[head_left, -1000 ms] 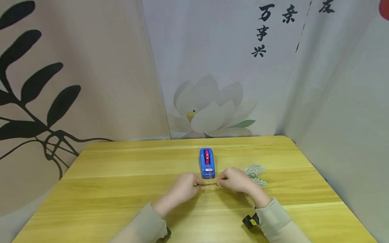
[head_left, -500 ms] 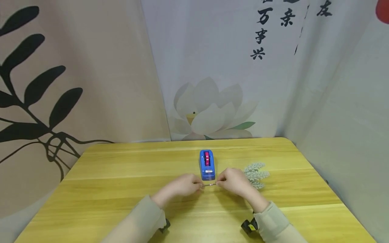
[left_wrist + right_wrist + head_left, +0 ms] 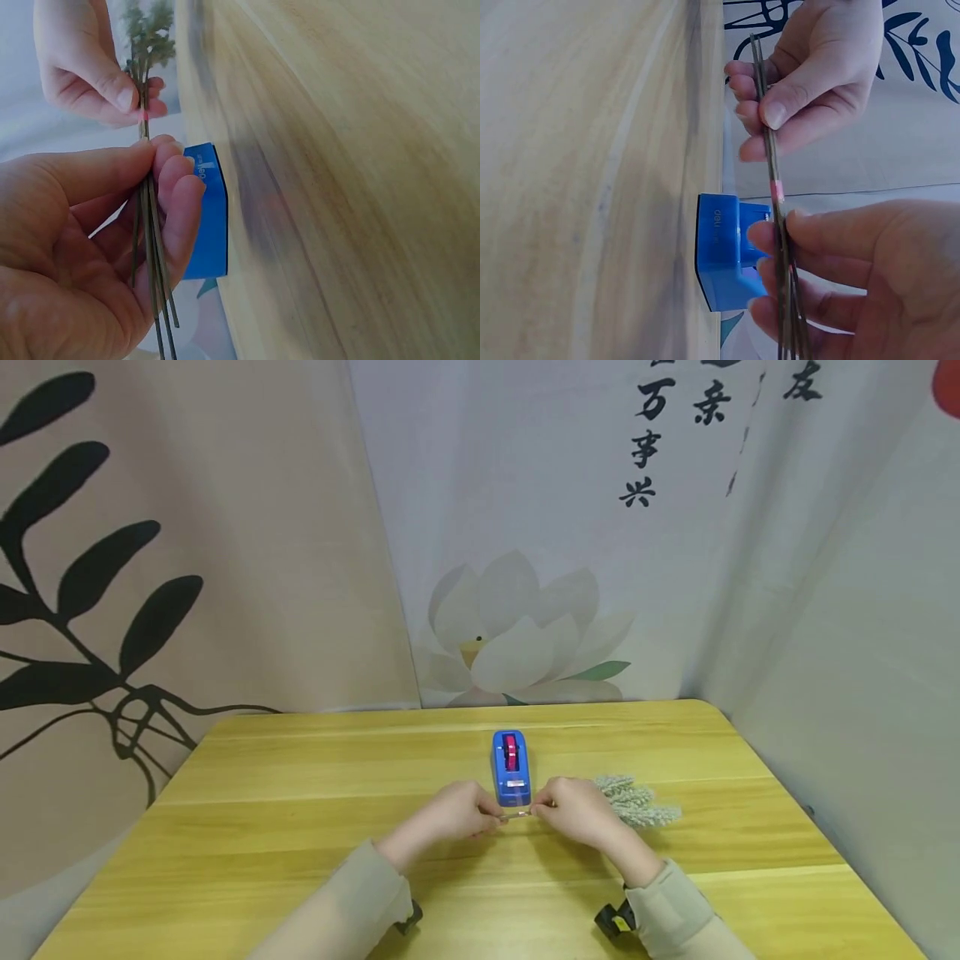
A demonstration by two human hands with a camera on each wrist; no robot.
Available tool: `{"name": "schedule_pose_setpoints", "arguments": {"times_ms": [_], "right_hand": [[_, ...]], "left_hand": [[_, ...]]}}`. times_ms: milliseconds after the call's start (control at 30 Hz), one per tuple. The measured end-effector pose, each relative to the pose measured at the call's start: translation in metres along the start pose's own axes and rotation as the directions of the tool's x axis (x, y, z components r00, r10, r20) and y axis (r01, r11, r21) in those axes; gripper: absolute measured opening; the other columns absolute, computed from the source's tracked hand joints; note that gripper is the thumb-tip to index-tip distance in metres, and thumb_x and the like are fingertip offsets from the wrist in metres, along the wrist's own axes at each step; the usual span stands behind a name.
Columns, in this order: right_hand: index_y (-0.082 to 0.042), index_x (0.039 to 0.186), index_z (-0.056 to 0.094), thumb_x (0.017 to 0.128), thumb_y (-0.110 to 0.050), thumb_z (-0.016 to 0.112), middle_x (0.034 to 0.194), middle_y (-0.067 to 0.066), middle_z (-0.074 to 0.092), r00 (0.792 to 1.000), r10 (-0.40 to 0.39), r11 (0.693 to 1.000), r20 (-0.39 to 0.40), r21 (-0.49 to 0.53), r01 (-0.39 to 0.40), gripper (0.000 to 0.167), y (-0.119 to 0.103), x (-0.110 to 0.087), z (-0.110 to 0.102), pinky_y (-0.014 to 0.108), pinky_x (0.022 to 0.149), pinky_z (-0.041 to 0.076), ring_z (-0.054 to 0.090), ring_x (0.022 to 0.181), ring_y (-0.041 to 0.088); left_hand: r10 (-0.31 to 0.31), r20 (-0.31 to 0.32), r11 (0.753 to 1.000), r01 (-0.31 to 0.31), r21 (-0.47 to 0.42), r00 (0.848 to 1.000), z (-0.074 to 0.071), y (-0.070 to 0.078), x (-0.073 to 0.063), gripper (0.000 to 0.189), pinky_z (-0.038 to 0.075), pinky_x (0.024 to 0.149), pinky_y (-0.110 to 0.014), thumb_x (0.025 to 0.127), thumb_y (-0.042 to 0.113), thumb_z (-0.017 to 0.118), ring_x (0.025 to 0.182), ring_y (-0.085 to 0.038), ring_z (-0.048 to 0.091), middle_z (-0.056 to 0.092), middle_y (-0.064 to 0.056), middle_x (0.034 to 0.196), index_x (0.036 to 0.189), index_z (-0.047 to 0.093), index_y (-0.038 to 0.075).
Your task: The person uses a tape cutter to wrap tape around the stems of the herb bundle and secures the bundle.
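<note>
My left hand [image 3: 461, 811] pinches the lower part of a bundle of thin brown stems [image 3: 154, 247] between thumb and fingers. Further up the same bundle, my right hand [image 3: 576, 808] pinches it. A pinkish-red band of tape [image 3: 776, 190] circles the stems between the two hands. Pale green flower heads [image 3: 636, 802] stick out past the right hand, lying to its right in the head view. Just beyond the stems sits a blue tape dispenser [image 3: 512, 768] with a pink-red roll.
The hands work above a wooden table [image 3: 300, 777]. Behind it hangs a printed cloth backdrop [image 3: 525, 527] with a lotus and dark leaves. Each wrist wears a small black device, the right one [image 3: 617, 920] having a yellow mark.
The flower heads have spread, then shifted and tilted, so the bundle appears to have turned in the fingers. Both hands stay nearly in place; the head view tipped slightly upward early on.
</note>
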State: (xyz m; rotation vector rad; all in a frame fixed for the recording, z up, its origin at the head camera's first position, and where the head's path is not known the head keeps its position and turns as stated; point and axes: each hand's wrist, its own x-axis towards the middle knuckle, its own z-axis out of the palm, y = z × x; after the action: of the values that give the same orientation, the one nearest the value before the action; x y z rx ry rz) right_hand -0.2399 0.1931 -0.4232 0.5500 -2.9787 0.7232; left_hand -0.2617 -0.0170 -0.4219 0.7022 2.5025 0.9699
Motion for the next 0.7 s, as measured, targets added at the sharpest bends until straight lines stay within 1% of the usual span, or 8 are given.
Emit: {"name": "schedule_pose_setpoints", "arguments": {"times_ms": [133, 233, 333, 467, 567, 700], "right_hand": [[-0.016, 0.081, 0.076, 0.087, -0.015, 0.072, 0.089, -0.001, 0.071, 1.000, 0.001, 1.000, -0.001, -0.016, -0.001, 0.007, 0.0013, 0.0007, 0.0016, 0.035, 0.069, 0.052, 0.060, 0.072, 0.010], [-0.015, 0.081, 0.076, 0.087, -0.014, 0.072, 0.088, 0.000, 0.072, 1.000, 0.002, 1.000, -0.001, 0.004, -0.002, 0.007, 0.0021, 0.0011, 0.0030, 0.035, 0.068, 0.052, 0.061, 0.072, 0.011], [-0.015, 0.081, 0.075, 0.086, -0.014, 0.073, 0.085, -0.002, 0.071, 1.000, 0.008, 1.000, -0.013, 0.011, -0.008, 0.005, 0.0030, 0.0012, 0.0048, 0.034, 0.066, 0.052, 0.062, 0.072, 0.011], [-0.015, 0.080, 0.075, 0.085, -0.014, 0.074, 0.082, -0.004, 0.071, 0.999, 0.017, 1.000, -0.033, 0.004, -0.017, 0.005, 0.0041, 0.0012, 0.0071, 0.033, 0.066, 0.052, 0.062, 0.071, 0.010], [-0.016, 0.080, 0.075, 0.085, -0.014, 0.073, 0.082, -0.004, 0.070, 0.999, 0.018, 1.000, -0.041, -0.006, -0.019, 0.006, 0.0036, 0.0013, 0.0073, 0.032, 0.065, 0.051, 0.060, 0.070, 0.009], [-0.016, 0.079, 0.074, 0.085, -0.014, 0.074, 0.081, -0.005, 0.070, 0.999, 0.010, 1.000, -0.054, -0.029, -0.011, 0.006, 0.0001, 0.0013, 0.0063, 0.030, 0.060, 0.050, 0.057, 0.066, 0.007]], "left_hand": [[-0.008, -0.026, 1.000, 0.008, -0.006, 1.000, 0.0008, 0.0001, 0.0007, 0.013, 0.045, 0.053, -0.025, 0.089, 0.007, 0.068, 0.054, -0.011, 0.053, 0.065, -0.003, 0.072, 0.098, 0.077, 0.006], [-0.003, -0.044, 1.000, 0.003, -0.007, 0.999, 0.0009, -0.0002, 0.0012, 0.012, 0.047, 0.054, -0.025, 0.088, 0.007, 0.069, 0.055, -0.012, 0.056, 0.066, 0.002, 0.075, 0.097, 0.077, 0.006], [0.003, -0.049, 1.000, -0.004, -0.022, 0.999, 0.0017, -0.0006, 0.0021, 0.010, 0.046, 0.053, -0.025, 0.087, 0.005, 0.069, 0.054, -0.011, 0.055, 0.066, -0.002, 0.071, 0.094, 0.077, 0.005], [0.016, -0.036, 0.999, -0.017, -0.032, 0.999, 0.0031, -0.0013, 0.0035, 0.010, 0.045, 0.052, -0.025, 0.090, 0.010, 0.067, 0.054, -0.011, 0.053, 0.064, -0.004, 0.067, 0.090, 0.076, 0.004], [0.006, -0.021, 0.999, -0.006, -0.037, 1.000, 0.0033, -0.0012, 0.0052, 0.017, 0.044, 0.053, -0.026, 0.094, 0.017, 0.063, 0.055, -0.011, 0.053, 0.062, -0.004, 0.065, 0.090, 0.075, 0.005], [-0.011, 0.009, 0.999, 0.011, -0.048, 1.000, 0.0024, -0.0006, 0.0069, 0.021, 0.041, 0.052, -0.025, 0.096, 0.018, 0.059, 0.055, -0.011, 0.050, 0.062, -0.006, 0.064, 0.090, 0.074, 0.005]]}}
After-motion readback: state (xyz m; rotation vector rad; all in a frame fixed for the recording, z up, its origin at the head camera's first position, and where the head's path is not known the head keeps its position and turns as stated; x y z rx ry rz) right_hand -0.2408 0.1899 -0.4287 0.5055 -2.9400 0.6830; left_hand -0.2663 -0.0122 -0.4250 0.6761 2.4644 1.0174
